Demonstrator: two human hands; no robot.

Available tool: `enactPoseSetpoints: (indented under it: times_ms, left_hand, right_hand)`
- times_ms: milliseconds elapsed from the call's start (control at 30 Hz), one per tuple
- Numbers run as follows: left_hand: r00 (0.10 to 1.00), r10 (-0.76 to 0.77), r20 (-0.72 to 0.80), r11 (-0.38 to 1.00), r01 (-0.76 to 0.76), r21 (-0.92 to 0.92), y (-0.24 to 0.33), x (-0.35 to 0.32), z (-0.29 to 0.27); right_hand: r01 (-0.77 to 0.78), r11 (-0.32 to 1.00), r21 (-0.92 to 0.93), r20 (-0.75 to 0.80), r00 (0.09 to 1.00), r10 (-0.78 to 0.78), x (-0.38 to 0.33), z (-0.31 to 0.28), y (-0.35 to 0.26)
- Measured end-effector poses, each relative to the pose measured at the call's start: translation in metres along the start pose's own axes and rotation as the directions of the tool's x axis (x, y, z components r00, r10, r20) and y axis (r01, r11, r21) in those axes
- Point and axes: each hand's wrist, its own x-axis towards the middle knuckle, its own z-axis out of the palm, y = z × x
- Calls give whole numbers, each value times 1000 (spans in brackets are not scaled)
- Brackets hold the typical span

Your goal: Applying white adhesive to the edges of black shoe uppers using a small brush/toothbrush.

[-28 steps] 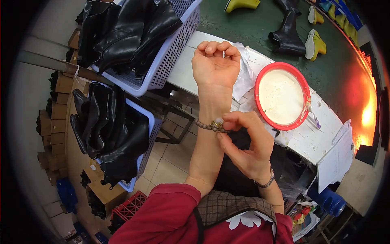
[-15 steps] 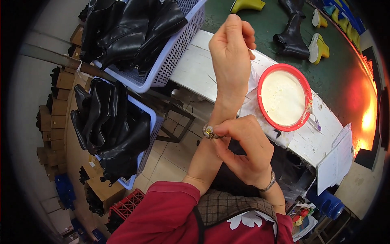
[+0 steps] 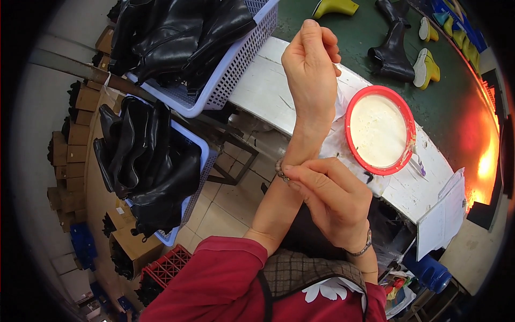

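My left hand is raised over the white bench, its fingers curled into a loose fist with nothing visible in them. A beaded bracelet circles my left wrist. Thumb and fingertips of my right hand pinch this bracelet, covering part of it. Another band, a watch or bracelet, sits on my right wrist. Beside my left forearm stands a red-rimmed bowl of creamy white stuff, with a brush-like handle by its edge.
Blue-violet baskets of black boots stand to the left. Yellow boots and dark boots lie on the green surface, near an orange-red glow. Papers hang at the right. Cartons line the far left.
My right fingertips have shifted on the bracelet, and its yellowish piece, visible before, is now covered. Both hands sit slightly further right in view, as the whole scene has shifted a little.
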Motion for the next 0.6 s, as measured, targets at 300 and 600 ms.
enactPoseSetpoints:
  times_ms: [300,600]
  left_hand:
    - [931,-364,-22,858,326,-398,-8,8,-13]
    - [890,-441,-115,790,324,-521,-10,8,-19]
  right_hand:
    - [-82,977,197,-12,996,86,1,4,3]
    - [-146,984,101,-68,986,153,-4,4,3]
